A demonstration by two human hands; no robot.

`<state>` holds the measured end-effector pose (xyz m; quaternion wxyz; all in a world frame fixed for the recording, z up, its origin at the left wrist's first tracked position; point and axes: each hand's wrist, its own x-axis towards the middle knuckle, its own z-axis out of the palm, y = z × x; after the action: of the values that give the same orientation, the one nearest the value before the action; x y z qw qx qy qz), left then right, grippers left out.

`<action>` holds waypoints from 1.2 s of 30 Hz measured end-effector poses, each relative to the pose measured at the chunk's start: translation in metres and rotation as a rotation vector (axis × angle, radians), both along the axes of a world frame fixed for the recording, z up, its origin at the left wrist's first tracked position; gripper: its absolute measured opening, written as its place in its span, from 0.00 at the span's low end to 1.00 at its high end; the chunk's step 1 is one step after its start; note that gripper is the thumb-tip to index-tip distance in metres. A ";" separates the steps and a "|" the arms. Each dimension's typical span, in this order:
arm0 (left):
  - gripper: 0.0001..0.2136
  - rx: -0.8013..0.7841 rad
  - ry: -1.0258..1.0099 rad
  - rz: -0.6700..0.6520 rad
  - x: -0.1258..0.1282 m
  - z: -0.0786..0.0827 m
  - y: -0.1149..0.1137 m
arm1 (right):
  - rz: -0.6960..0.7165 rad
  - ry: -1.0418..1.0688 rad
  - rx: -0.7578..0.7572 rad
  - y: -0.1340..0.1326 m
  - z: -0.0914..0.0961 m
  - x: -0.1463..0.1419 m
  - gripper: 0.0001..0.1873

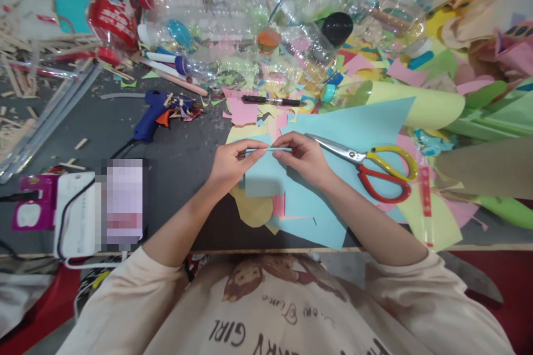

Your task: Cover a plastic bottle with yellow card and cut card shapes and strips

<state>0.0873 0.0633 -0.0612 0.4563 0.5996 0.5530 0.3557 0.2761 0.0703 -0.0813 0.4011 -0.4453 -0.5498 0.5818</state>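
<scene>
My left hand [234, 163] and my right hand [303, 156] both pinch the top edge of a small light-blue paper piece [263, 176], holding it just above the table. Its upper edge looks folded over between my fingertips. Under it lie a larger light-blue sheet [358, 127] and yellow and pink scraps. Scissors [370, 165] with red and yellow handles rest on the blue sheet just right of my right hand.
A blue glue gun [153, 114] lies to the left, a black pen [271, 101] behind my hands. Clear plastic bottles [233, 16] and paper scraps crowd the back. Rolled yellow paper [416, 105] sits right. A white device [75, 213] lies near left.
</scene>
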 end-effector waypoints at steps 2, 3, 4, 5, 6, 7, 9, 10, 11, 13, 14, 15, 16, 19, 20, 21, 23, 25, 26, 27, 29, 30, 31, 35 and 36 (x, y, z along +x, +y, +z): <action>0.10 0.008 -0.014 -0.009 0.000 0.000 0.000 | 0.000 -0.002 0.007 0.000 0.000 0.000 0.15; 0.10 0.010 -0.018 -0.017 -0.001 -0.001 0.001 | -0.001 0.001 0.006 0.000 0.001 0.000 0.15; 0.10 0.010 -0.017 -0.027 -0.001 -0.002 0.001 | -0.005 0.006 0.001 0.000 0.001 0.000 0.16; 0.11 0.009 -0.014 -0.034 -0.001 -0.003 0.001 | -0.009 0.014 -0.007 0.000 0.002 0.000 0.16; 0.11 0.007 -0.010 -0.038 -0.002 -0.004 0.001 | -0.012 0.022 -0.017 0.000 0.002 -0.001 0.17; 0.12 0.004 -0.008 -0.039 -0.002 -0.004 0.001 | -0.012 0.028 -0.028 0.000 0.003 -0.001 0.18; 0.13 0.000 -0.012 -0.036 -0.003 -0.006 0.002 | -0.007 0.033 -0.045 0.000 0.004 -0.001 0.19; 0.14 -0.002 -0.014 -0.033 -0.003 -0.006 0.002 | -0.003 0.034 -0.050 0.001 0.005 -0.001 0.19; 0.14 -0.004 -0.015 -0.029 -0.003 -0.006 0.002 | -0.001 0.035 -0.054 0.001 0.006 -0.001 0.19; 0.14 -0.010 -0.010 -0.020 -0.003 -0.005 0.002 | -0.007 0.041 -0.053 0.002 0.006 0.000 0.19; 0.14 -0.011 -0.007 -0.014 -0.003 -0.004 0.002 | -0.014 0.046 -0.052 0.002 0.007 0.000 0.19; 0.13 -0.011 -0.006 -0.007 -0.003 -0.003 0.002 | -0.018 0.052 -0.054 0.002 0.007 0.000 0.19; 0.13 -0.007 -0.009 0.000 -0.003 -0.002 0.002 | -0.021 0.056 -0.058 0.003 0.007 0.001 0.18; 0.11 0.021 -0.042 0.014 -0.002 0.000 0.002 | -0.023 0.045 -0.083 0.003 0.007 0.001 0.18; 0.11 0.027 -0.049 0.014 -0.003 0.000 0.002 | -0.026 0.038 -0.092 0.003 0.007 0.001 0.18; 0.11 0.030 -0.049 0.013 -0.003 -0.001 0.002 | -0.031 0.033 -0.099 0.004 0.007 0.002 0.18; 0.13 0.024 -0.027 0.005 -0.004 -0.001 0.003 | -0.037 0.025 -0.109 0.005 0.007 0.003 0.18; 0.16 0.014 0.006 -0.021 -0.006 -0.001 0.003 | -0.039 0.022 -0.109 0.006 0.008 0.004 0.18; 0.17 0.011 0.020 -0.040 -0.007 -0.001 0.003 | -0.039 0.023 -0.107 0.006 0.008 0.005 0.18; 0.17 0.009 0.030 -0.062 -0.008 0.000 0.004 | -0.038 0.027 -0.107 0.007 0.008 0.006 0.18; 0.17 0.005 0.036 -0.096 -0.010 0.001 0.006 | -0.028 0.034 -0.117 0.008 0.008 0.007 0.19; 0.18 0.004 0.032 -0.105 -0.011 0.002 0.007 | -0.016 0.034 -0.125 0.008 0.008 0.008 0.20; 0.18 0.001 0.027 -0.111 -0.011 0.002 0.009 | -0.003 0.033 -0.133 0.008 0.008 0.008 0.20; 0.19 0.005 0.016 -0.123 -0.014 0.002 0.012 | 0.011 0.008 -0.115 0.007 0.010 0.009 0.22; 0.19 0.007 0.015 -0.122 -0.014 0.002 0.012 | 0.003 0.000 -0.098 0.007 0.011 0.008 0.21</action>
<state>0.0732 0.0750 -0.0594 0.4708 0.6364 0.5175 0.3248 0.2845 0.0771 -0.0706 0.3777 -0.4637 -0.5213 0.6088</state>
